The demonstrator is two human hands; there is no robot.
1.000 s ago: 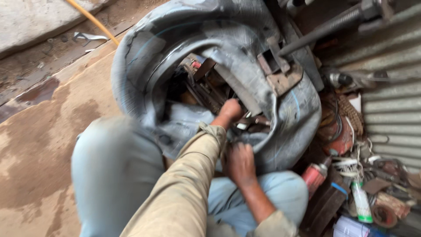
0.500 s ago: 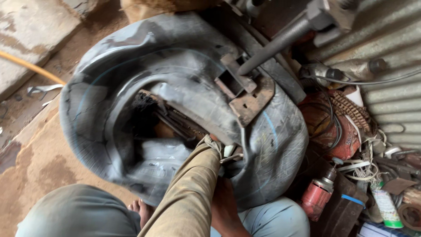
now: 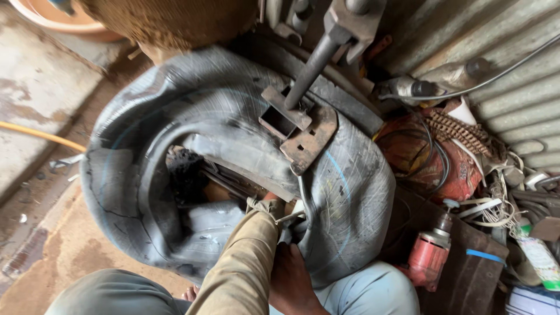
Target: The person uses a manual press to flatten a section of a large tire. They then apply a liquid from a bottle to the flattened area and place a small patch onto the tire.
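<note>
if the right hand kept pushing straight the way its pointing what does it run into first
Most likely the grey rubber tube: the right hand points up into its folded wall and already seems to touch it. Depth is unclear; its fingertips are hidden beside the left sleeve.

The tyre (image 3: 233, 169) lies on the floor (image 3: 64, 251), just ahead of the person's knees. A metal plate (image 3: 306, 140) rests on the tyre's far right wall, with a bar (image 3: 312, 67) standing on it. Right of the tyre lie a power tool (image 3: 429, 254) and tangled cables (image 3: 496, 204). Left of the tyre runs a hose (image 3: 41, 135). Both hands (image 3: 291, 274) reach into the tyre's near opening.
</note>
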